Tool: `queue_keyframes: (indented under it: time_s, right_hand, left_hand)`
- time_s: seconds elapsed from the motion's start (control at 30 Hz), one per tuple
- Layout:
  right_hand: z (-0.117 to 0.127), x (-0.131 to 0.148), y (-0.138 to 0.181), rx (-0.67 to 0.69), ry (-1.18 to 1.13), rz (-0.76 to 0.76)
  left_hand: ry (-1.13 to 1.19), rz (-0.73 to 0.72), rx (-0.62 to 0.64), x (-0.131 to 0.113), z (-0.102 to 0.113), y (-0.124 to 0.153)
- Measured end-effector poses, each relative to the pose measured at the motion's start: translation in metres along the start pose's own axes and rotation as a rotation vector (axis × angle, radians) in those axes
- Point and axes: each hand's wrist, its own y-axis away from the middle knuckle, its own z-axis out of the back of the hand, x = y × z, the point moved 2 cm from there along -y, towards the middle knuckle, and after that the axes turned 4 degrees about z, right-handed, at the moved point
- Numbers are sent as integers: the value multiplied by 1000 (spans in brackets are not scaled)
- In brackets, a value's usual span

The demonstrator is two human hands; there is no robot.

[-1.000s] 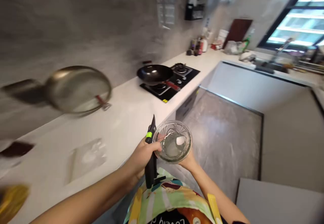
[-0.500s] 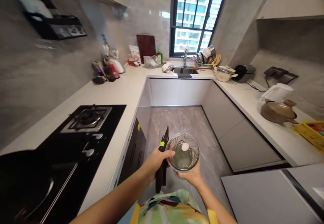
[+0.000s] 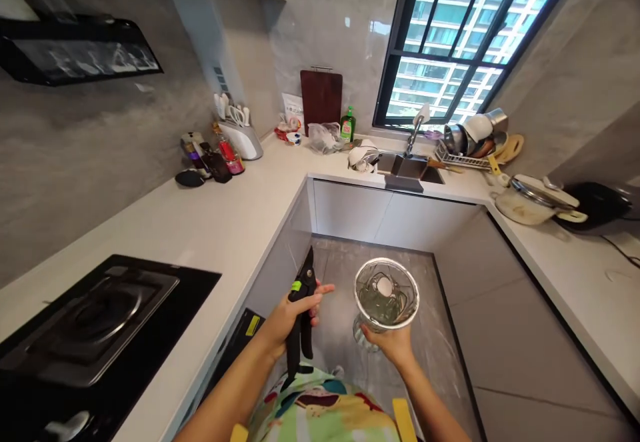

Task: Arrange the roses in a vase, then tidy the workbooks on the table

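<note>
My left hand [image 3: 287, 319] is closed around black pruning shears [image 3: 308, 274] with a bright green mark. The blades point up and away, and the index finger sticks out to the right. Right of it, my right hand [image 3: 395, 347] grips a clear glass vase [image 3: 387, 325] from below its rim. A small round white thing [image 3: 385, 287] shows inside the vase, along with what looks like water. The vase's foot is partly visible under the bowl. A gap separates the shears from the vase.
Ahead lies the sink [image 3: 431, 174], with a dish rack [image 3: 465, 159] of pots and bowls on its right. A hob [image 3: 195, 289] is set in the left counter, near a knife block [image 3: 245, 141]. A lidded pot [image 3: 523, 205] stands on the right counter.
My left hand has come off the vase's rim and moved left with the shears. The vase stays in my right hand. The view has moved nearer the sink and turned left.
</note>
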Motion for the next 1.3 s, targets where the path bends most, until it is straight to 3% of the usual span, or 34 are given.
queue_keyframes:
  time_s: [0.13, 0.3, 0.4, 0.5, 0.57, 0.77, 0.87, 0.97, 1.07, 1.17, 1.3]
  right_hand:
    - [-5, -20, -111, 2, 9, 3]
    - [0, -56, -232, 10, -4, -44]
    - [21, -74, -305, -69, 62, -114]
    - [57, -95, -382, -181, 207, -132]
    - [84, -117, -435, -184, 324, -129]
    - [160, -221, -595, -45, 544, -127]
    - [183, -276, -667, 116, 599, -107]
    - [194, -320, -726, 296, 643, -89]
    - [193, -352, -771, 440, 684, -62]
    - [186, -373, -803, 539, 755, -53]
    - [179, -389, -831, 640, 836, -134]
  left_hand:
    - [3, -55, -31, -54, -17, -89]
    - [5, -54, 50, -107, -44, -226]
    - [-81, -32, 80, -135, -69, -309]
    - [-185, -19, 124, -158, -102, -383]
    - [-256, -12, 145, -169, -126, -429]
    - [-684, -86, 138, -183, -191, -573]
    - [-962, -178, 59, -188, -222, -637]
    - [-1119, -170, 20, -190, -254, -687]
    - [-1100, -115, 34, -186, -284, -730]
    - [-909, 25, 100, -176, -308, -772]
    - [-758, 163, 125, -167, -319, -812]
